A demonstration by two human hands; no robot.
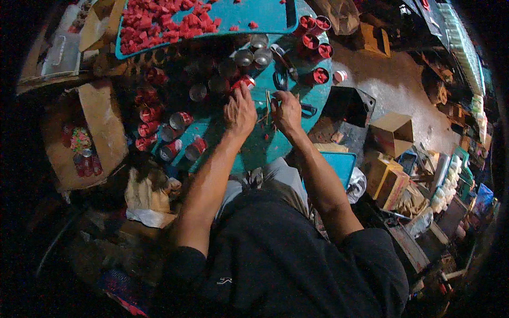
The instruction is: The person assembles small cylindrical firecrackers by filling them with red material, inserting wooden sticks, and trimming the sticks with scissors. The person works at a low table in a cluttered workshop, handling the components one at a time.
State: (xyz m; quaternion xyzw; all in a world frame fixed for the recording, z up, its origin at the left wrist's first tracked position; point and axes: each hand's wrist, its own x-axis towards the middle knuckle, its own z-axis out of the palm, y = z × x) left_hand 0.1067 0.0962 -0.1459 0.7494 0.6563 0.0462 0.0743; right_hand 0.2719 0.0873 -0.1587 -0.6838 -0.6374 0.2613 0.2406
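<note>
My left hand (pixel 240 112) reaches over the green table (pixel 249 153), its fingers closed on a small red-and-white can (pixel 244 82). To its right, my right hand (pixel 287 112) has curled fingers closed together; what they hold, if anything, is hidden. Thin pale sticks (pixel 268 100) lie beside that hand. A dark-handled tool (pixel 308 109) shows just right of it. Beyond my hands stand several open silver cans (pixel 244 58). At the far right of the table, red cans (pixel 320 76) hold red chunks.
A blue tray (pixel 260 16) heaped with red chunks (pixel 169 24) spans the far side. More cans (pixel 181 120) lie at the table's left. A cardboard box (pixel 103 116) stands farther left. Boxes (pixel 392 132) and a blue tray (pixel 338 165) are at the right.
</note>
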